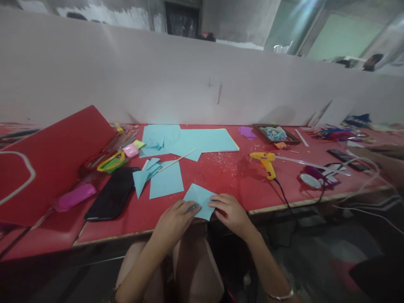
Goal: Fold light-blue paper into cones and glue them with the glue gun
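Note:
A small light blue paper piece (199,199) lies near the front edge of the red table (227,176). My left hand (176,219) has its fingers curled and pinching the paper's lower left edge. My right hand (229,210) presses closed fingers on the paper's right corner. Just left of it lie a light blue square sheet (166,182) and a folded blue paper shape (143,174) with a thin wooden stick (176,160) across them.
A black phone (111,194), yellow scissors (110,162), a pink pouch (73,198) and a red board (50,164) sit left. Large blue sheets (202,141) lie behind. A yellow glue gun (267,162), its cable, tape rolls and a tray (275,134) are right. Another person's arm (385,158) reaches in far right.

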Motion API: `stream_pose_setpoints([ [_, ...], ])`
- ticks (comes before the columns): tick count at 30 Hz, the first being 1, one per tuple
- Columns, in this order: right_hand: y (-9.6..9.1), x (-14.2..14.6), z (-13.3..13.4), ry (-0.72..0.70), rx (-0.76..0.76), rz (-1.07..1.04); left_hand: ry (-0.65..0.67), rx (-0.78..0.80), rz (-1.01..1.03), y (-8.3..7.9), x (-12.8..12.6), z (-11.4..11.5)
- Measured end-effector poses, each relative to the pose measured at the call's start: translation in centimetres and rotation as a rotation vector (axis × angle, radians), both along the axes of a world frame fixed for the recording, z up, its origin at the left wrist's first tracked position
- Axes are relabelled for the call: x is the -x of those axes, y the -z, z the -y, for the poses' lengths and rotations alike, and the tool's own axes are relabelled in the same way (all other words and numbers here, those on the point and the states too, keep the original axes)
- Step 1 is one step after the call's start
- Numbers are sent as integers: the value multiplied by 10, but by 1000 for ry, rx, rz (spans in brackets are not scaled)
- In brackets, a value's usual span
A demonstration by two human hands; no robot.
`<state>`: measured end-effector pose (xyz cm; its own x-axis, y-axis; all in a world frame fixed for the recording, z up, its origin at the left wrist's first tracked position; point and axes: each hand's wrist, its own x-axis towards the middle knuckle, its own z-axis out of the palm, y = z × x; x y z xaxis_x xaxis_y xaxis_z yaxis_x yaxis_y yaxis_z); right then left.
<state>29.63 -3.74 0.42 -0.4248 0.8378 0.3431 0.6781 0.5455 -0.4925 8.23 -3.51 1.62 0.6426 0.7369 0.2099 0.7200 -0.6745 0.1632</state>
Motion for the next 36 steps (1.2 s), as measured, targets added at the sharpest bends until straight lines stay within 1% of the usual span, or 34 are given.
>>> stream_pose_setpoints([
  [3,-8,3,2,-21,41,-77,26,73,108,2,10,-2],
  [6,-12,10,2,12,96,-132,-13,121,241,4,15,-4],
  [11,-10,17,-7,103,126,-119,-148,75,384,10,12,-10],
  [15,-9,19,-14,155,167,-135,-268,-4,362,14,8,-12],
  [17,-8,21,-17,192,168,-112,-309,-21,348,15,7,-11],
  [21,-4,27,-21,269,104,-24,-352,-2,354,17,4,-10],
  [25,1,33,-23,350,19,45,-403,-57,348,18,3,-11],
  [28,3,36,-23,397,-41,113,-419,-58,355,16,3,-12],
  [32,5,37,-23,414,-95,188,-408,-28,378,15,3,-13],
  [36,7,37,-24,417,-110,196,-439,-30,359,21,3,-13],
])
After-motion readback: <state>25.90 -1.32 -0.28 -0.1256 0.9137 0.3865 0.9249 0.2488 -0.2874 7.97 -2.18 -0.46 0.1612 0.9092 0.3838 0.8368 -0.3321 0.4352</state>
